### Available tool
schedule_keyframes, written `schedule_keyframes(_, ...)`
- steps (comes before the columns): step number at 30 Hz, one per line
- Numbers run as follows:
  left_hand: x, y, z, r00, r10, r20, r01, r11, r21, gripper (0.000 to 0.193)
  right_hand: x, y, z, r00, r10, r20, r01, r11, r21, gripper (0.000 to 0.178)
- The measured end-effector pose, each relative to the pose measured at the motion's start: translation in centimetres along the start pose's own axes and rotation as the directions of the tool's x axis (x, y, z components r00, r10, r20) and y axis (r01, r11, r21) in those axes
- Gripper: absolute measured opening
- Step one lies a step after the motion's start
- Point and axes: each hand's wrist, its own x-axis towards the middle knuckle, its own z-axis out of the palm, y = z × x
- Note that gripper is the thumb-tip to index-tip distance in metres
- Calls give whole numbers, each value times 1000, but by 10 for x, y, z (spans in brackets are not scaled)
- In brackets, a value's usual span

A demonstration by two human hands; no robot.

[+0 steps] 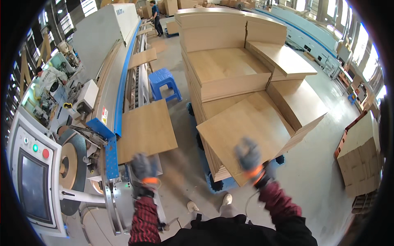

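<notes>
My left hand (143, 166), in a grey glove with an orange cuff, is at the near edge of a flat wood-look panel (145, 127). That panel lies on the machine's side rail. Motion blurs the fingers, so I cannot tell whether they touch it. My right hand (248, 155), gloved the same way, is over the near part of another panel (242, 123). This panel lies skewed on top of a stack, one corner jutting toward me. The right fingers are smeared too, and their grip is unclear.
An edge-banding-type machine (107, 82) runs along the left, with a control screen (33, 184) nearby. A blue stool (163, 82) stands beyond the near panel. Panel stacks (234, 86) rest on a blue wheeled base (217, 186). More boards (361, 151) stand at right. Another person (156, 18) is far off.
</notes>
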Motion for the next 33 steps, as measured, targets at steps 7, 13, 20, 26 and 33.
schedule_keyframes(7, -134, 277, 32, 628, 310, 714, 778, -213, -591, 34, 126, 223, -64, 926, 348, -149, -349, 631, -693, 65)
schedule_keyframes(13, -103, 241, 2, 630, -63, 774, 721, -323, -614, 44, 73, 188, -89, 912, 406, 62, -233, 636, -736, 57)
schedule_keyframes(20, -152, 67, -87, 635, -197, 747, 741, -121, -661, 35, -76, 149, -66, 621, 616, 484, -669, 739, -81, 37)
schedule_keyframes(26, -195, -15, -145, 242, -724, 646, 961, 90, -260, 46, -103, 21, 4, 510, 513, 691, -785, 606, 129, 26)
schedule_keyframes(33, -200, -36, -159, 879, -477, -9, 466, 854, 232, 61, -153, -62, 107, 459, 503, 732, -734, 680, -7, 34)
